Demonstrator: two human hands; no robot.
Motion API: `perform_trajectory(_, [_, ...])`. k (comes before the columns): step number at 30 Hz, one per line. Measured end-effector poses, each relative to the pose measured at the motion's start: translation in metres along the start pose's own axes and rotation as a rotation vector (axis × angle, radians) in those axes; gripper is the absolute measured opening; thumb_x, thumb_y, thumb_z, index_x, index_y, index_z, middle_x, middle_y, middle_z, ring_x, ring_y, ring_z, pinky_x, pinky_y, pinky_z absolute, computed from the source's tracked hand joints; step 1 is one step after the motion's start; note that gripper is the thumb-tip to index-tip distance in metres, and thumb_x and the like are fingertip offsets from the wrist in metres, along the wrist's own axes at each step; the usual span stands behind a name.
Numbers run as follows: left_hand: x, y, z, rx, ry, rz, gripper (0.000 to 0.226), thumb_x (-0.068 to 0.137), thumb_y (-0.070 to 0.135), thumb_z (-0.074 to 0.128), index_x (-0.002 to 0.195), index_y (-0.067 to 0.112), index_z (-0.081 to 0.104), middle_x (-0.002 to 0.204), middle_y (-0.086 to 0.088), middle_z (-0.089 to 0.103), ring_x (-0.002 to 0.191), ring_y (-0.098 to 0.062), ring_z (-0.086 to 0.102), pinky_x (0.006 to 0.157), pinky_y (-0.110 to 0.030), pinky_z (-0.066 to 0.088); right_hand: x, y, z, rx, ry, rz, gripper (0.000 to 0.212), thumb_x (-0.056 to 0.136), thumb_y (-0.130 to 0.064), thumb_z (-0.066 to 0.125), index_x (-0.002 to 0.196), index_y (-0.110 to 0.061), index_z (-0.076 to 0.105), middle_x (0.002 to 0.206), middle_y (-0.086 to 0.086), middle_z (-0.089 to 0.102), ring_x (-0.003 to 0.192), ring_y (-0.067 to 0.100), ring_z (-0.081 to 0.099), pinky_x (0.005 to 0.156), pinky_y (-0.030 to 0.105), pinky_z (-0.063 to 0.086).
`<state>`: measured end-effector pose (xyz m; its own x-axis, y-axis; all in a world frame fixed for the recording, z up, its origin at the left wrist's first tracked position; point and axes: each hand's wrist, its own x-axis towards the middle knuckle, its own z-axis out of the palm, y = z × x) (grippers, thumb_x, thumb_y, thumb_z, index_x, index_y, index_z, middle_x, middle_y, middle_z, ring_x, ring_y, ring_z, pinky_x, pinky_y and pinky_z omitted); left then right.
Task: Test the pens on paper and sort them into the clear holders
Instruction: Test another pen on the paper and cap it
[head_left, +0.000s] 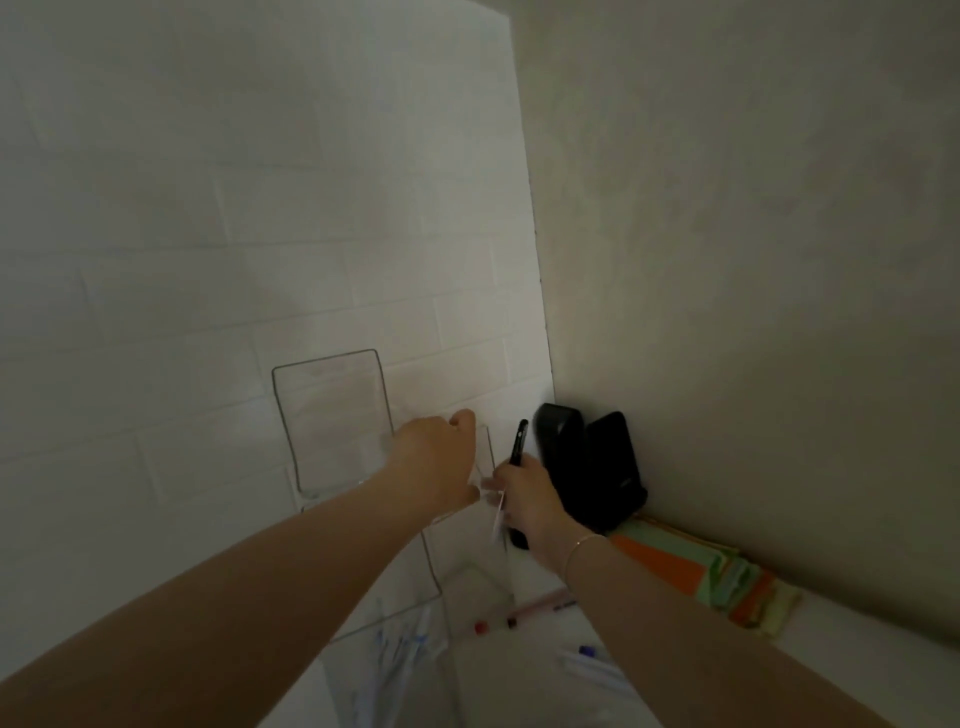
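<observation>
From the head view, our right hand (524, 499) is wrapped round a black pen (518, 447), tip end poking up, just beside the clear holder (332, 421) on the white tiled wall (260, 208). Our left hand (434, 457) reaches to the holder's edge, fingers curled; whether it grips the rim we cannot tell. Best to steady the holder, then lower the pen straight in. More pens (524, 613) lie below.

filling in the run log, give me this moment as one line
left hand: grips rim of clear holder | right hand: holds black pen upright | loose pens on surface below
</observation>
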<state>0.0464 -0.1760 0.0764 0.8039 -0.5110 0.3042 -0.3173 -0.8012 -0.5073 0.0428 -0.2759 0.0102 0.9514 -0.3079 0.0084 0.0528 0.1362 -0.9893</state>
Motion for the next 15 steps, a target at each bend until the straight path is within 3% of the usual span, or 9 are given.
perform_trajectory(4, [-0.001, -0.004, -0.018, -0.120, 0.013, 0.047, 0.084, 0.085, 0.061, 0.043, 0.142, 0.009, 0.010, 0.123, -0.016, 0.050, 0.102, -0.030, 0.056, 0.080, -0.035, 0.045, -0.004, 0.001, -0.010, 0.083, 0.112, -0.054, 0.031, 0.096, -0.004, 0.032, 0.124, -0.002, 0.043, 0.080, 0.010, 0.056, 0.068, 0.021, 0.051, 0.068, 0.033, 0.044])
perform_trajectory(6, [0.000, -0.015, -0.039, -0.239, 0.023, 0.035, 0.083, 0.086, 0.063, 0.040, 0.144, 0.016, 0.004, 0.133, -0.016, 0.040, 0.108, -0.033, 0.052, 0.085, -0.038, 0.043, -0.009, -0.002, -0.016, 0.069, 0.120, -0.030, 0.036, 0.096, -0.008, 0.033, 0.132, -0.006, 0.038, 0.095, 0.017, 0.063, 0.064, 0.019, 0.051, 0.068, 0.033, 0.046])
perform_trajectory(8, [0.006, -0.027, -0.062, -0.400, 0.025, 0.040, 0.071, 0.087, 0.061, 0.039, 0.140, 0.021, 0.012, 0.131, -0.016, 0.041, 0.103, -0.032, 0.052, 0.082, -0.038, 0.043, -0.017, -0.006, -0.023, -0.034, 0.130, -0.051, 0.029, 0.097, -0.012, 0.034, 0.125, -0.007, 0.042, 0.106, 0.020, 0.064, 0.078, 0.025, 0.057, 0.075, 0.035, 0.047])
perform_trajectory(9, [0.010, -0.033, -0.072, -0.498, 0.004, 0.045, 0.062, 0.089, 0.059, 0.038, 0.135, 0.023, 0.018, 0.124, -0.016, 0.047, 0.095, -0.030, 0.054, 0.077, -0.036, 0.045, -0.020, -0.008, -0.025, -0.080, 0.140, -0.080, 0.021, 0.097, -0.013, 0.034, 0.114, -0.008, 0.044, 0.099, 0.018, 0.065, 0.082, 0.026, 0.057, 0.070, 0.032, 0.046])
perform_trajectory(11, [0.019, -0.043, -0.090, -0.720, -0.095, 0.029, 0.043, 0.093, 0.050, 0.035, 0.128, 0.026, 0.026, 0.110, -0.013, 0.052, 0.086, -0.030, 0.059, 0.069, -0.037, 0.052, -0.027, -0.016, -0.025, -0.161, 0.142, -0.130, 0.012, 0.097, -0.017, 0.035, 0.095, -0.011, 0.045, 0.086, 0.010, 0.063, 0.078, 0.024, 0.057, 0.061, 0.028, 0.042])
perform_trajectory(14, [0.033, -0.053, -0.103, -0.899, -0.204, -0.007, 0.030, 0.096, 0.038, 0.031, 0.125, 0.030, 0.036, 0.111, -0.008, 0.046, 0.081, -0.029, 0.061, 0.065, -0.031, 0.050, -0.031, -0.027, -0.017, -0.273, 0.212, -0.303, 0.017, 0.096, -0.024, 0.041, 0.086, -0.015, 0.051, 0.091, 0.010, 0.057, 0.077, 0.021, 0.051, 0.074, 0.033, 0.043])
perform_trajectory(15, [0.037, -0.054, -0.104, -0.888, -0.220, 0.005, 0.030, 0.097, 0.035, 0.031, 0.125, 0.029, 0.038, 0.111, -0.007, 0.045, 0.078, -0.026, 0.059, 0.062, -0.029, 0.046, -0.033, -0.031, -0.013, -0.218, 0.229, -0.374, 0.017, 0.097, -0.025, 0.044, 0.087, -0.015, 0.053, 0.087, 0.008, 0.056, 0.074, 0.018, 0.051, 0.070, 0.030, 0.043])
